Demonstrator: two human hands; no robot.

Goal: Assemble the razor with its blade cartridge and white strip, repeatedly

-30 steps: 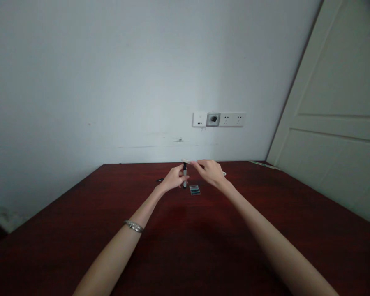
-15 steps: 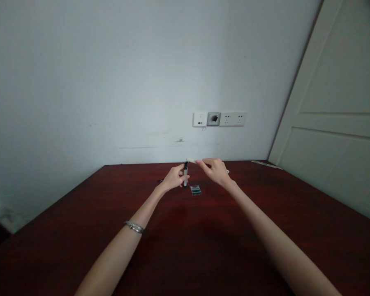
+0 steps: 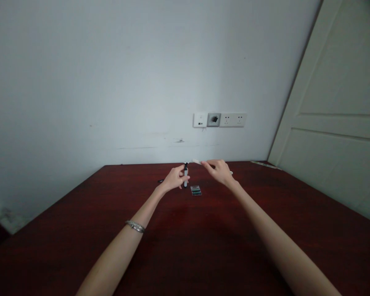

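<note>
My left hand (image 3: 174, 179) is closed around a slim black-and-white stick-shaped thing (image 3: 185, 176), held upright above the dark red table (image 3: 185, 242). My right hand (image 3: 219, 170) pinches a small white cap-like piece (image 3: 196, 161) just to the right of the stick's top, a short gap apart from it. A small blue-green packet (image 3: 196, 190) lies flat on the table just below and between the two hands. A silver bracelet (image 3: 135, 226) circles my left wrist.
A white wall stands behind the table with a row of sockets (image 3: 219, 119). A pale door (image 3: 336, 123) leans in at the right. A thin dark item (image 3: 160, 180) lies on the table left of my left hand.
My right hand has drawn the white piece away to the right from the top of the stick. The left hand has stayed in place, still holding the stick upright.
</note>
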